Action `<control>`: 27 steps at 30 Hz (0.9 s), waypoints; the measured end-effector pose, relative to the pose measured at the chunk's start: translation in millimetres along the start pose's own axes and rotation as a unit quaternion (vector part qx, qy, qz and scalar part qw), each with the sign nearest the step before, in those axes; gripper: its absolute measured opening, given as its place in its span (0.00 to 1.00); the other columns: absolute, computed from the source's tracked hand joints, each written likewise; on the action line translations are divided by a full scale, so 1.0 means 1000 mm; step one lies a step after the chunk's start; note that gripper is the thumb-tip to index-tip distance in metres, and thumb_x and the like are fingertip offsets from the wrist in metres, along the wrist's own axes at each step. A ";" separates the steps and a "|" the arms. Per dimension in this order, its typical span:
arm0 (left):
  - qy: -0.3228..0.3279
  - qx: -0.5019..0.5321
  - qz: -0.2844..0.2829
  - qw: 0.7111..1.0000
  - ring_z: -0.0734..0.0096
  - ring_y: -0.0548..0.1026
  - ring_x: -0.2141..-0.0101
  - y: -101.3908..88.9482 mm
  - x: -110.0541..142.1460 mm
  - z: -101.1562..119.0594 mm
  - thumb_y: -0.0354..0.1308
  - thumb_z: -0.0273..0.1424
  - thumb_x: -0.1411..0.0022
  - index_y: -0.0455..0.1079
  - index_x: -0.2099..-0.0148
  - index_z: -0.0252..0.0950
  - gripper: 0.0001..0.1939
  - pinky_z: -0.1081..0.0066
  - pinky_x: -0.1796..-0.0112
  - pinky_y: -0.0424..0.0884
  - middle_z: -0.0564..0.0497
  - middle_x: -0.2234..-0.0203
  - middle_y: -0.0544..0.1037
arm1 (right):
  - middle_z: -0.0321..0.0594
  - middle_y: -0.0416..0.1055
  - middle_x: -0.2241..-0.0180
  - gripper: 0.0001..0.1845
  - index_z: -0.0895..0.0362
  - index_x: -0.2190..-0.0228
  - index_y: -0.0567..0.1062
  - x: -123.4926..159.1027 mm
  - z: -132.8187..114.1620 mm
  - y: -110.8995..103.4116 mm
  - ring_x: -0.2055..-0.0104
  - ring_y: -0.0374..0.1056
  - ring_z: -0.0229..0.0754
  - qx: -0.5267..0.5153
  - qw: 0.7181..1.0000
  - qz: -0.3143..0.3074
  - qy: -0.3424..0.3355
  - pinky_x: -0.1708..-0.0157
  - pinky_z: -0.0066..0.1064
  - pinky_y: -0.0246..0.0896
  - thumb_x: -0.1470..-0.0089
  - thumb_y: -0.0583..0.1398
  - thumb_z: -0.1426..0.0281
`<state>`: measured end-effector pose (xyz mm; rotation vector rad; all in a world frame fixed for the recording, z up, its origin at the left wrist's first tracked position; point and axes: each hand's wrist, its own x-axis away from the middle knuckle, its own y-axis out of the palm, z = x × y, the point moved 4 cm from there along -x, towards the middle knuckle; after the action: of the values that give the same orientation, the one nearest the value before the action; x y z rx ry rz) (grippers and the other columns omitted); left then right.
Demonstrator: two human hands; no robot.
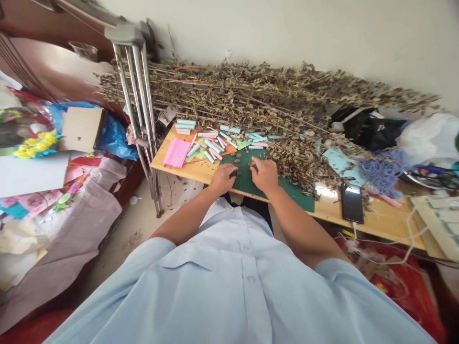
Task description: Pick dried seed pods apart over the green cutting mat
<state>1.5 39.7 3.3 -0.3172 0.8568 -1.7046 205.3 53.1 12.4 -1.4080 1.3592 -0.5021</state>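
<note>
My left hand [222,178] rests on the dark green mat [247,179] at the front of the wooden table [380,217], fingers curled round a small clump of dried plant bits. My right hand [265,174] lies beside it on the mat, fingers bent down onto dried bits at the edge of the dried leaf pile [301,162]. Just beyond the hands lie several rolled paper tubes [215,145] in teal and pink, and a pink sheet stack [176,153].
Long dried branches [251,93] cover the table's back. A black phone [352,203] lies right of the mat, purple yarn [382,174] and black bags [373,129] beyond. Metal crutches [139,110] lean at the table's left edge. Coloured paper and bags [53,157] pile up left.
</note>
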 end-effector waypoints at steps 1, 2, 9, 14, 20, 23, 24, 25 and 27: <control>0.012 -0.024 -0.016 1.000 0.57 0.73 0.45 0.003 0.000 -0.001 0.59 0.24 0.40 0.76 0.46 0.36 0.20 0.56 0.40 0.68 0.43 0.47 0.77 | 0.51 0.80 0.54 0.23 0.61 0.44 0.73 -0.001 0.001 0.001 0.51 0.72 0.55 0.005 1.000 0.000 0.002 0.46 0.49 0.58 0.40 0.57 0.71; 0.022 -0.044 -0.029 0.998 0.56 0.73 0.45 0.005 0.000 -0.001 0.59 0.24 0.40 0.76 0.45 0.36 0.20 0.56 0.40 0.68 0.43 0.47 0.77 | 0.51 0.80 0.54 0.23 0.61 0.44 0.73 -0.002 0.002 0.000 0.51 0.72 0.56 0.010 1.000 0.004 0.007 0.46 0.50 0.58 0.41 0.58 0.71; 0.060 -0.148 -0.085 0.983 0.54 0.72 0.49 0.013 -0.007 -0.001 0.54 0.26 0.35 0.75 0.42 0.37 0.21 0.56 0.44 0.69 0.40 0.50 0.74 | 0.50 0.80 0.52 0.19 0.59 0.47 0.76 0.014 -0.009 -0.010 0.50 0.73 0.55 -0.015 0.998 0.052 0.024 0.46 0.49 0.61 0.38 0.57 0.70; 0.061 -0.163 -0.091 0.980 0.56 0.73 0.53 0.012 -0.013 0.002 0.52 0.27 0.33 0.78 0.53 0.37 0.14 0.59 0.49 0.71 0.41 0.55 0.73 | 0.47 0.81 0.53 0.16 0.56 0.50 0.78 0.031 -0.025 -0.002 0.54 0.75 0.51 -0.094 0.995 0.034 0.023 0.48 0.46 0.67 0.39 0.58 0.70; 0.031 -0.074 -0.045 0.996 0.59 0.74 0.53 0.011 -0.014 0.004 0.54 0.26 0.34 0.78 0.59 0.36 0.11 0.61 0.50 0.72 0.43 0.58 0.76 | 0.44 0.80 0.53 0.19 0.53 0.50 0.79 0.035 -0.026 0.009 0.60 0.77 0.46 -0.229 0.968 0.020 0.100 0.51 0.43 0.73 0.43 0.61 0.69; -0.022 0.038 -0.023 0.999 0.62 0.76 0.55 0.011 -0.015 0.007 0.57 0.26 0.35 0.78 0.58 0.37 0.08 0.63 0.51 0.72 0.45 0.60 0.78 | 0.44 0.81 0.54 0.20 0.53 0.51 0.79 0.032 -0.024 0.015 0.57 0.79 0.48 -0.316 0.932 0.005 0.175 0.53 0.43 0.75 0.45 0.63 0.64; -0.047 0.075 -0.019 0.996 0.63 0.76 0.56 0.011 -0.015 0.008 0.58 0.27 0.35 0.78 0.59 0.37 0.07 0.64 0.52 0.72 0.46 0.61 0.79 | 0.44 0.81 0.54 0.21 0.54 0.51 0.80 0.031 -0.023 0.016 0.57 0.79 0.48 -0.340 0.920 0.003 0.195 0.53 0.44 0.75 0.45 0.64 0.62; -0.072 0.111 -0.018 0.991 0.64 0.77 0.58 0.012 -0.015 0.010 0.59 0.27 0.36 0.78 0.60 0.37 0.07 0.65 0.53 0.72 0.47 0.62 0.80 | 0.44 0.82 0.55 0.21 0.54 0.52 0.80 0.030 -0.023 0.017 0.57 0.79 0.49 -0.358 0.910 0.005 0.210 0.53 0.44 0.75 0.46 0.65 0.60; -0.120 0.186 -0.021 0.975 0.66 0.77 0.62 0.015 -0.015 0.013 0.60 0.27 0.38 0.78 0.62 0.36 0.05 0.66 0.56 0.72 0.49 0.65 0.81 | 0.44 0.82 0.57 0.21 0.54 0.55 0.81 0.028 -0.024 0.014 0.59 0.79 0.49 -0.374 0.900 0.015 0.222 0.53 0.44 0.74 0.48 0.66 0.57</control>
<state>25.2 47.0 5.0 -0.2792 0.3469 -1.7810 185.3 21.9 -1.4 -1.9560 2.0831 -0.2877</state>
